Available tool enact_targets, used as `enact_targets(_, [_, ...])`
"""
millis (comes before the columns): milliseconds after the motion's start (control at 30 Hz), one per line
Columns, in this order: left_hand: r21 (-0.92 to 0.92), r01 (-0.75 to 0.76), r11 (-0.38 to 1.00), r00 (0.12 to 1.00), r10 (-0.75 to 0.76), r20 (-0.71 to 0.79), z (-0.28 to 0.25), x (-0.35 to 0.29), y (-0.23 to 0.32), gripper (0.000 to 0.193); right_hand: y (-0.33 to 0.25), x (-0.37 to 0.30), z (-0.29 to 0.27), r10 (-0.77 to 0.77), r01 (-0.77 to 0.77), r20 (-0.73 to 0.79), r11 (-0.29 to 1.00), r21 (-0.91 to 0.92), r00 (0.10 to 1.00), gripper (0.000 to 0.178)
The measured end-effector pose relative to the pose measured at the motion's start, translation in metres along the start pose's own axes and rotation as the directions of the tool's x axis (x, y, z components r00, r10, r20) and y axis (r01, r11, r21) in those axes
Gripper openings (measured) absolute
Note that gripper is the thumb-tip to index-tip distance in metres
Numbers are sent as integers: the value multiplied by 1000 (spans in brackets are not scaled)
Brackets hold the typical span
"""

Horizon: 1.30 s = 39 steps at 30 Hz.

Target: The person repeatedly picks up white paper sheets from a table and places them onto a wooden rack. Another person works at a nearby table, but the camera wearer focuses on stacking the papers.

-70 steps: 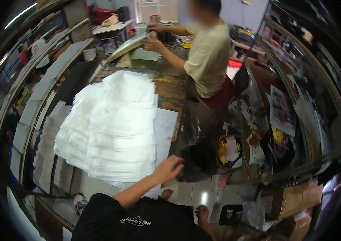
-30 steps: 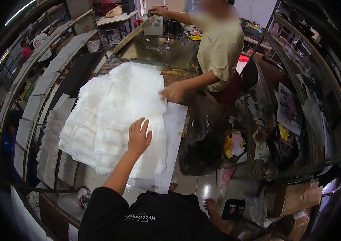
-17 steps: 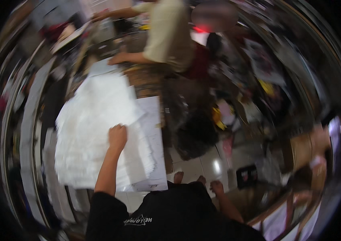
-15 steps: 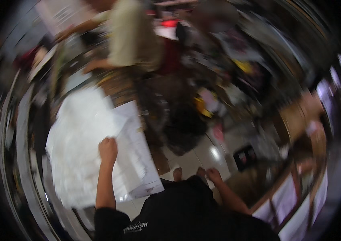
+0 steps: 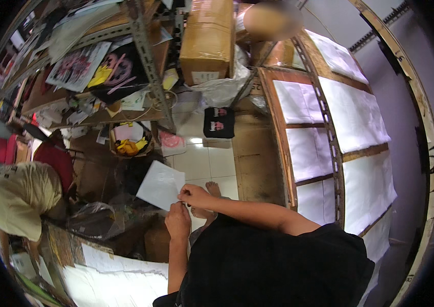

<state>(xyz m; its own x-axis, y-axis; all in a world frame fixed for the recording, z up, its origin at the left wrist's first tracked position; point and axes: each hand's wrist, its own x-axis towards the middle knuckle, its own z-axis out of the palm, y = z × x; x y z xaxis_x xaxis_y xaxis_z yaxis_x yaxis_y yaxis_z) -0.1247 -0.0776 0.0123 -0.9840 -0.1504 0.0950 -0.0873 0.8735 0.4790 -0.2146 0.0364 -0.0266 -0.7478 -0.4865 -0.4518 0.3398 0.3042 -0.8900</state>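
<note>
A thin, glossy whitish sheet (image 5: 158, 185) is held up in front of my body, above the floor. My right hand (image 5: 192, 196) pinches it at its lower right corner, with the forearm reaching in from the right. Just below, my left hand (image 5: 177, 221) is closed with its fingertips at that same corner, almost touching the right hand. The rest of the sheet extends away to the upper left. Behind my left forearm lies a broad stack of white sheets (image 5: 119, 284) on a worn wooden table (image 5: 63, 240).
On the left a person in a pale shirt (image 5: 20, 192) bends over. Metal shelving (image 5: 142, 56) with papers stands ahead, beside a taped carton (image 5: 206, 43). A folded black item (image 5: 219, 123) lies on the tiled floor (image 5: 196, 163). White-covered boards (image 5: 352, 110) fill a rack at right.
My view has swung right, away from the white stack. My left hand has left the stack, and both hands have come together on a sheet. The earlier frame is blurred.
</note>
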Motion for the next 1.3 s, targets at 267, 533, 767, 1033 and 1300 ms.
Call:
enact_targets(267, [-200, -269, 942, 914, 315, 257, 34, 50, 69, 21, 50, -3, -116, -55, -23, -387, 981, -192, 920, 16])
enact_targets(533, [-205, 77, 976, 892, 24, 451, 60, 49, 29, 32, 46, 11, -355, -181, -2, -783, 974, -227, 595, 14])
enact_targets(767, [114, 308, 944, 729, -312, 609, 89, 0, -63, 43, 61, -13, -483, 248, 272, -935, 909, 315, 253, 18])
enact_targets(1033, [127, 396, 909, 609, -364, 705, 127, -25, -63, 44, 98, -18, -516, 492, 321, -870, 820, 474, 29, 9])
enact_targets(1300, [41, 394, 918, 639, -306, 705, 147, -37, -68, 45, 100, -19, -511, 543, 352, -840, 785, 509, 3, 9])
